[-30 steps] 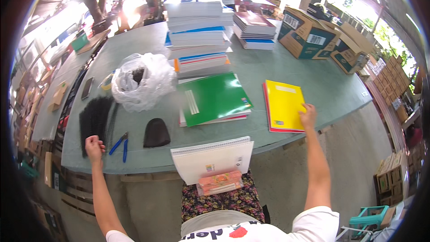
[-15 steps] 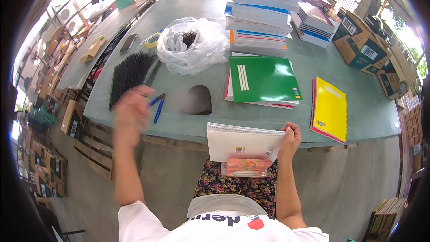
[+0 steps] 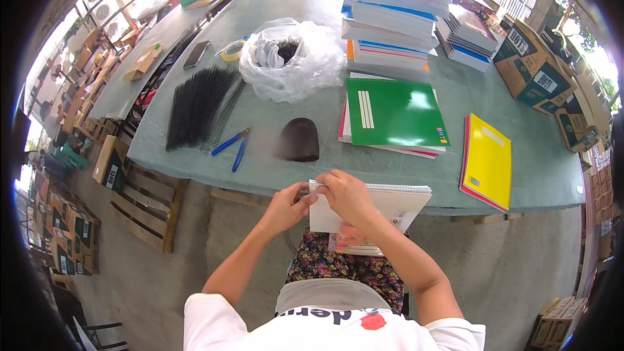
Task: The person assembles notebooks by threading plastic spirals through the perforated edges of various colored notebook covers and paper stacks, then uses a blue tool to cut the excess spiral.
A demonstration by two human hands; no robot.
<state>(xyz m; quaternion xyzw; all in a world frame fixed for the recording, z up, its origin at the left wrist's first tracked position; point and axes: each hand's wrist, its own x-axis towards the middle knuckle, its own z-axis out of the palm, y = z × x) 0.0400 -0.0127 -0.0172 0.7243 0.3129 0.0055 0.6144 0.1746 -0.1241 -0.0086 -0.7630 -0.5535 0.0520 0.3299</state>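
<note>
clamping right fingers (image 3: 327, 186) on white notebook (image 3: 398, 203), left fingers (image 3: 296, 192) together, greenish table (image 3: 383, 166), concrete floor (image 3: 507, 266)

At your right grip (image 3: 348, 197) you have a white rectangular paper pad (image 3: 383, 203). Beyond it, your flat-topped table (image 3: 539, 162) is grey-green, the glossy rectangular notebook (image 3: 396, 114) green with white stripes. Left of your grip: blue-handled metal pliers (image 3: 238, 153), thin black coils (image 3: 197, 109). Right: a yellow rectangular notebook (image 3: 487, 161). Below, your dark cloth trousers (image 3: 312, 261) are flower-patterned.
</note>
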